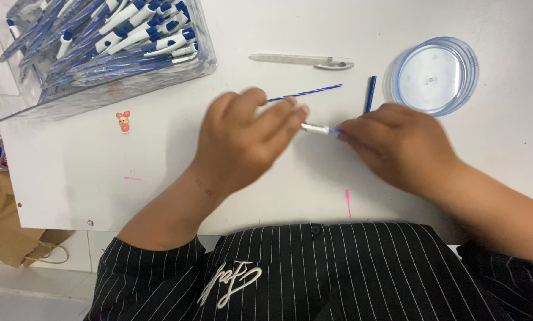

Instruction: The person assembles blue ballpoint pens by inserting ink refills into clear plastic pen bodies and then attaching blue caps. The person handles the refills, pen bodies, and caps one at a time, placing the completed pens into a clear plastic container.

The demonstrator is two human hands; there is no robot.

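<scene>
Resting on white table point(278, 184) | tiled floor, brown paper bag point(5, 226) left

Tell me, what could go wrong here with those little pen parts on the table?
The small white pen part is pinched only at its ends between the left hand and right hand, so it might slip and drop. The thin blue refill and the dark blue piece lie loose just beyond the fingers; a sweep of a hand could roll them away. The hands look blurred, so the grip is hard to judge.
</scene>
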